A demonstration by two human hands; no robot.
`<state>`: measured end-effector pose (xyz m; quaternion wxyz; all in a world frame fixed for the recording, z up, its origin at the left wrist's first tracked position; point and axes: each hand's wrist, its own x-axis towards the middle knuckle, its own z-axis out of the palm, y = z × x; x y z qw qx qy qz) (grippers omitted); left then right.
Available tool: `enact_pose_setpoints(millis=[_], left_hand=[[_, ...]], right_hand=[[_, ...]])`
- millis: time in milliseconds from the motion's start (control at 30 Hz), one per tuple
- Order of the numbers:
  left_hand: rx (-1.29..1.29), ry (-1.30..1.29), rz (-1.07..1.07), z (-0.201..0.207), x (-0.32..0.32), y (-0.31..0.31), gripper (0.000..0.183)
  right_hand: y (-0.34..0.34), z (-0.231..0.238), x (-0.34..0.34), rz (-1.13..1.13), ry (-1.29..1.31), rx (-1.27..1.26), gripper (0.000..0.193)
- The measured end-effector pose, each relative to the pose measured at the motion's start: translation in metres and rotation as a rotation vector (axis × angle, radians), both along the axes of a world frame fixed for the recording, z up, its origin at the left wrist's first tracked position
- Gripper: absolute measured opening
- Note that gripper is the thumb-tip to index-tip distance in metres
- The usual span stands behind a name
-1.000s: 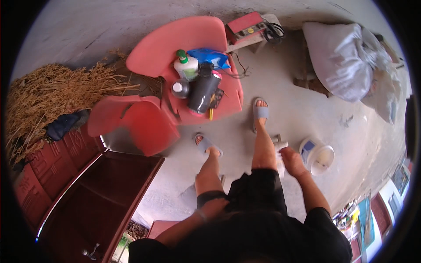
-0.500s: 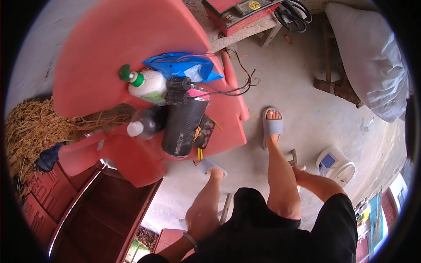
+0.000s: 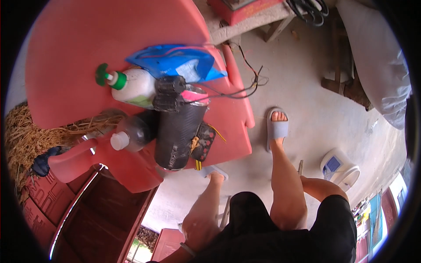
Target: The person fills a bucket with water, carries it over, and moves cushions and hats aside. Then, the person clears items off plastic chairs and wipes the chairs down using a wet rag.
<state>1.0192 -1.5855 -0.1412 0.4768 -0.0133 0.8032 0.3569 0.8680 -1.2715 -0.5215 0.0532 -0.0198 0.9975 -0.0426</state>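
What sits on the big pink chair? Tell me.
I see a white pump bottle, dark bottle, black cylinder, blue bag and black pad, among others. The seat beneath them is hidden.

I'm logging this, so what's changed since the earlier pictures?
The view has moved closer to the pink plastic chair. The right hand, earlier visible beside the right leg, is now hidden behind it; its grip can't be seen. The pump bottle, blue bag and black cylinder stayed on the chair.
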Motion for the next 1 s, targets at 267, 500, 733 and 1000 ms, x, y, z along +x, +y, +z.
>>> enact_pose_setpoints(millis=[267,500,733,1000], left_hand=[[0.055,-0.224,-0.116,-0.006,-0.015,0.01,0.018],[0.049,-0.09,-0.277,0.017,-0.011,0.019,0.008],[0.061,0.235,-0.214,0.011,0.023,0.043,0.028],[-0.019,0.038,-0.071,-0.002,0.021,0.056,0.031]], right_hand=[[0.003,0.008,-0.007,-0.025,0.042,-0.081,0.009],[0.035,0.0,0.061,-0.26,0.156,-0.155,0.018],[0.156,-0.018,0.222,-0.33,-0.335,0.203,0.021],[0.145,-0.011,0.215,-0.32,-0.199,0.027,0.024]])
